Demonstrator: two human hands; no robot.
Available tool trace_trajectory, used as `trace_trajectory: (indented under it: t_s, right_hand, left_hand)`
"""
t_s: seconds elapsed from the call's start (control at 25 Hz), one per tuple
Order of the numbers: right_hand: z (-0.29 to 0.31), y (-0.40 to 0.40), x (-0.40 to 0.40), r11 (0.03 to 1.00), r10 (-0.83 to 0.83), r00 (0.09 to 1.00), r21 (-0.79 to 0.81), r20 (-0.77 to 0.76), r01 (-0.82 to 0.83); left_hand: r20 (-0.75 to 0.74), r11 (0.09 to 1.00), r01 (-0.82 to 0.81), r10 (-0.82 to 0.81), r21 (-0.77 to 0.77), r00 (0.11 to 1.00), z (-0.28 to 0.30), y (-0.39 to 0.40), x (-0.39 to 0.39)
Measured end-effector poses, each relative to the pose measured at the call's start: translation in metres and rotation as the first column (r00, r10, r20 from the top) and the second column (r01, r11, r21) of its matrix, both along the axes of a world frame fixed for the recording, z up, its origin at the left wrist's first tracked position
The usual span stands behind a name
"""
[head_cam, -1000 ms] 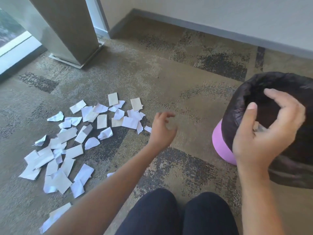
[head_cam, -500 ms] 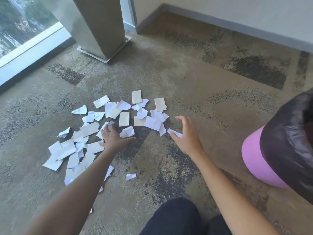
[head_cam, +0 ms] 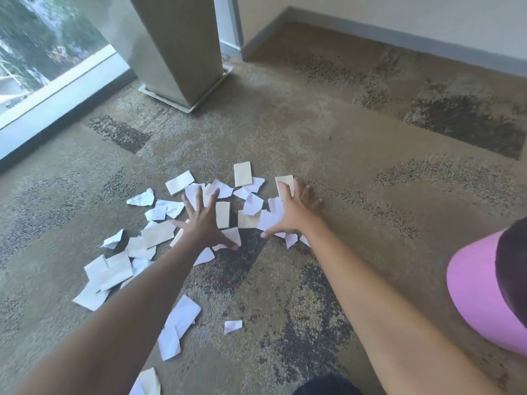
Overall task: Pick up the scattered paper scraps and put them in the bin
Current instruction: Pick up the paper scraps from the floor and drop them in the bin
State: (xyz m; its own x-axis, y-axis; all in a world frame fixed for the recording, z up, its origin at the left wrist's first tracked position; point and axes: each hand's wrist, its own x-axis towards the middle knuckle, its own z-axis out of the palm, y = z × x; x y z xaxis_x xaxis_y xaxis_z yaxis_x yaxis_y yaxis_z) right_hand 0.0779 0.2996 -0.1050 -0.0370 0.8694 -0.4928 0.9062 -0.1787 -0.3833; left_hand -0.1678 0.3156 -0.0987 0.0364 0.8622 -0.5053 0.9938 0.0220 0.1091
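Observation:
Several white and cream paper scraps (head_cam: 159, 232) lie scattered over the carpet, from the centre out to the lower left. My left hand (head_cam: 204, 220) lies flat on the scraps with its fingers spread wide. My right hand (head_cam: 293, 213) rests spread on the right side of the pile, its fingertips on a cream scrap (head_cam: 284, 186). Neither hand holds anything. The pink bin (head_cam: 482, 297) with a black liner stands at the right edge, partly cut off by the frame.
A tapered beige planter (head_cam: 182, 49) on a square base stands at the back left beside a floor-level window (head_cam: 42, 52). A wall with a grey skirting board (head_cam: 399, 42) runs along the back. My dark-clad knee (head_cam: 325, 384) shows at the bottom.
Both hands have moved forward from the bin side onto the scrap pile and flattened with fingers spread. The view has swung left, so the bin now sits at the right edge.

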Motion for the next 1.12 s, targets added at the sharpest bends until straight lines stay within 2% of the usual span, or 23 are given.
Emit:
trace_trajectory:
  t_s: [0.12,0.28,0.44,0.64,0.76,0.92,1.08,1.12]
  right_hand:
    - [-0.002,0.008,-0.008,0.999,-0.035,0.997,-0.032,0.070,0.038]
    - [-0.005,0.007,-0.029,0.999,0.022,0.998,-0.041,0.060,-0.019]
    - [-0.008,-0.015,-0.044,0.995,0.067,0.992,0.067,0.103,-0.074]
    - [-0.003,-0.047,-0.055,0.979,0.040,0.994,0.193,0.100,-0.059]
    - [0.006,-0.058,-0.060,0.981,0.048,0.991,0.181,0.127,-0.071]
    - [0.012,-0.067,-0.057,0.988,-0.044,0.999,0.148,-0.002,0.043]
    - [0.013,-0.086,-0.048,0.982,-0.103,0.985,0.144,-0.137,0.123]
    - [0.013,-0.091,-0.044,0.982,-0.106,0.981,0.136,-0.165,0.130]
  left_hand:
    - [0.048,0.995,-0.064,0.068,-0.082,0.997,0.006,0.009,0.009]
    - [0.091,0.988,-0.033,0.047,-0.151,0.995,0.008,0.019,0.012]
    - [0.053,0.998,0.022,-0.019,-0.052,0.998,0.013,0.013,0.017]
    - [0.109,1.000,0.001,0.000,-0.008,0.994,0.018,-0.005,0.020]
    - [0.095,1.000,-0.002,0.004,-0.018,0.995,0.021,-0.012,0.027]
    - [0.169,1.000,-0.030,0.029,0.003,0.985,0.018,-0.021,0.030]
    - [0.046,0.996,0.041,-0.044,0.075,0.998,0.017,-0.022,0.028]
    - [0.056,0.997,0.031,-0.035,0.069,0.998,0.017,-0.020,0.027]
